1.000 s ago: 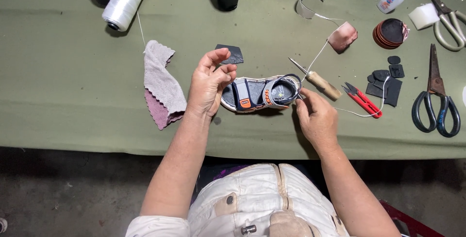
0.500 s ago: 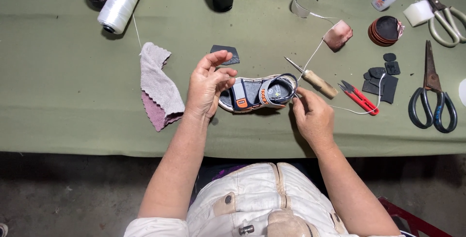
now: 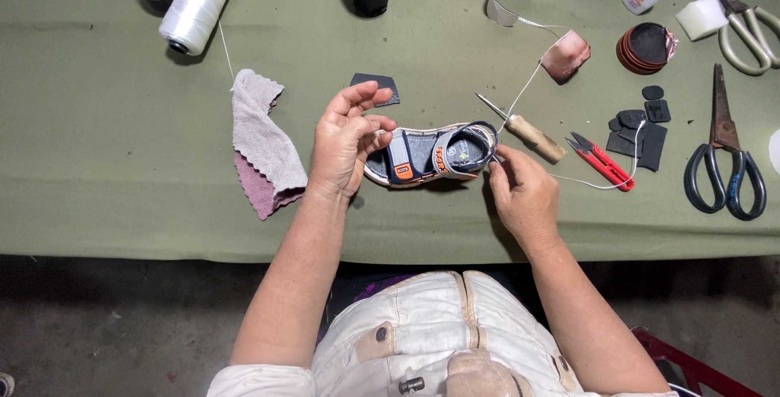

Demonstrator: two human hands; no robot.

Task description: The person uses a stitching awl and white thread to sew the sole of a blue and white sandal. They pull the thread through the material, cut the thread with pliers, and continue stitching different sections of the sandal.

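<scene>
Sandal [image 3: 431,156] held between both hands.

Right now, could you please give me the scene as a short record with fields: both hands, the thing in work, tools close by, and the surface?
left hand: holds the toe end of the sandal
right hand: at the heel end, pinching a white thread
sandal: small, grey with orange parts, on its side
awl: wooden handle, lying just right of the sandal
snips: red, right of the awl
scissors: large, far right
cloth: left of the left hand
spool: white, upper left
table: green cover
</scene>
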